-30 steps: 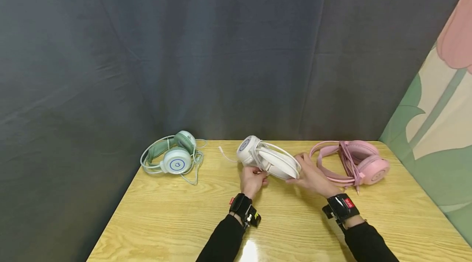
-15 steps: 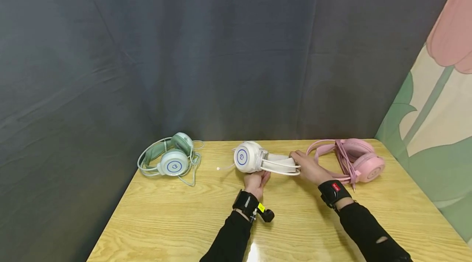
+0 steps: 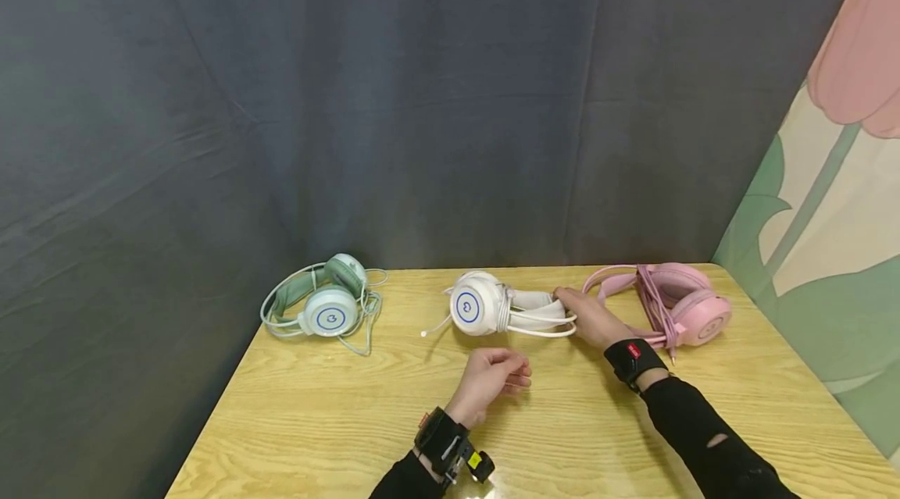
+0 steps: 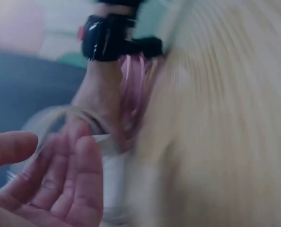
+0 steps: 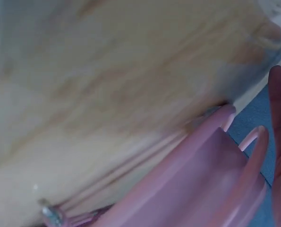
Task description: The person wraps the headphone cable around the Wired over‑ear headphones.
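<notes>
1. My right hand point(image 3: 594, 319) was clamped on the headband end of the white headphones point(image 3: 522, 301), which were at the back middle of the worktop point(image 3: 316, 421); I could not tell whether their full weight was on it.
2. My left hand point(image 3: 492, 376) was in front of them, apart from them, its fingers loosely bent and holding nothing.
3. With only one end gripped, I judged that the near ear cup point(image 3: 467, 308) could roll or drop if my right fingers slackened.
4. The pink headphones point(image 3: 696, 313) were just beside my right hand; a careless sideways move could knock them or snag their bundled cable point(image 3: 657, 304).
5. The white cable's loose end point(image 3: 424, 333) stuck out to the left, so a tug there could undo the wrapping.
6. The green headphones point(image 3: 330, 315) sat well apart, at less risk, I thought.
</notes>
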{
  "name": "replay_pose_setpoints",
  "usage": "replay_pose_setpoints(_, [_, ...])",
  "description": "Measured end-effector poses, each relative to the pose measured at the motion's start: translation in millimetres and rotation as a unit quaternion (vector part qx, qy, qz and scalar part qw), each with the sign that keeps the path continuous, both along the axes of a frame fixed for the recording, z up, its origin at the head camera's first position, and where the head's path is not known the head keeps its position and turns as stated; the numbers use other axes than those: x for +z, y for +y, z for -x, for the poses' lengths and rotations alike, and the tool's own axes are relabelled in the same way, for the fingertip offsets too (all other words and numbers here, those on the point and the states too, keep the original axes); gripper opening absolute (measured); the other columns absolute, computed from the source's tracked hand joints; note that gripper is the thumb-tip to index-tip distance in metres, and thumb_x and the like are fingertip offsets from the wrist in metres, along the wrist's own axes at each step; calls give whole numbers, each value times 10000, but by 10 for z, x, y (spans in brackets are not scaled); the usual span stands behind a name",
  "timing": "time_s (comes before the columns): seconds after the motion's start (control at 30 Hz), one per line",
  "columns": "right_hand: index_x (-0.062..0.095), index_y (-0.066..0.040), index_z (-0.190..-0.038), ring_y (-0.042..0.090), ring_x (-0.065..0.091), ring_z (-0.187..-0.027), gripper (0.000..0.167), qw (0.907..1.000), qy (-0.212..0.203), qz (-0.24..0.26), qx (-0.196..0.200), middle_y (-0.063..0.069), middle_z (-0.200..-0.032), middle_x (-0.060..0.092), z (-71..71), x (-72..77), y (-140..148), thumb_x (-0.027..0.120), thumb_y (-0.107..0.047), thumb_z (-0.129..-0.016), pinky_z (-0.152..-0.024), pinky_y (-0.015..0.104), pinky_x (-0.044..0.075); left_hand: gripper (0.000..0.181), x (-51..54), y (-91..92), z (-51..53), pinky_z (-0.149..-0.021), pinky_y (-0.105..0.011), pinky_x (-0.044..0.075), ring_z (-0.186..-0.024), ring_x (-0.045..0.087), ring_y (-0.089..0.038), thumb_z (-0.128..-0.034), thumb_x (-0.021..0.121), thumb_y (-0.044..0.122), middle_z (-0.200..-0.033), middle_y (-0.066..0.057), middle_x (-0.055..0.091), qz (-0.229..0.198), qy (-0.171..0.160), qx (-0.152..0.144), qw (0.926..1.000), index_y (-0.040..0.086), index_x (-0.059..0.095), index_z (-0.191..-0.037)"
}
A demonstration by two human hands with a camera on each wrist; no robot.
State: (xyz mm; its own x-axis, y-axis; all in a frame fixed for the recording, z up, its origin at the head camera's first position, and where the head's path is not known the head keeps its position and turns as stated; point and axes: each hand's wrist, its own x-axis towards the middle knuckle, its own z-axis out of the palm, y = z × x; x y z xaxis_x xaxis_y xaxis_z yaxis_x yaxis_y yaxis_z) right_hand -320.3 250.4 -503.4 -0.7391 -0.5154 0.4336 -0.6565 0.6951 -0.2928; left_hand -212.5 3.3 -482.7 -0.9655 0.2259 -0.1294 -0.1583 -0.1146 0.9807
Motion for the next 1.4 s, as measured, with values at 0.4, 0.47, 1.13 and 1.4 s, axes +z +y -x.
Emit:
replay_pose_setpoints(0.4, [555,-114,-1054,195,633,-913,538,9985,-162,-510,62,32,-1032,645,58,11,40,712,203,-649,-696,343,512,297,376,-281,340,-872,-347,488,-1020,610,-218,-825,779,222,-1099,-83,678,3139,3594,1712,8620,94,728,-1087])
replay_pose_setpoints(0.47, [552,-132,-1041,158,608,-870,491,9982,-170,-572,16,-2,-1006,631,72,20,49,687,186,-692,-678,322,492,481,358,-310,424,-972,-466,436,-1211,519,-306,-800,798,290,-1286,-152,575,3607,3634,1564,8446,117,669,-1231])
replay_pose_setpoints(1.13, [487,-78,-902,223,628,-755,227,9956,-3,-940,17,168,-1098,666,249,68,101,575,124,-845,-600,329,494,584,-20,20,552,-1060,-460,439,-1346,383,-410,-727,844,281,-1439,-233,419,4530,3595,1530,8014,158,663,-1268])
replay_pose_setpoints(1.4, [561,-49,-878,171,529,-644,133,9916,-397,-1011,-695,53,-819,561,290,145,3,559,69,-817,-558,317,432,596,-69,181,613,-1033,-430,457,-1291,426,-392,-707,847,331,-1385,-214,460,4814,3822,1844,7669,196,670,-1260])
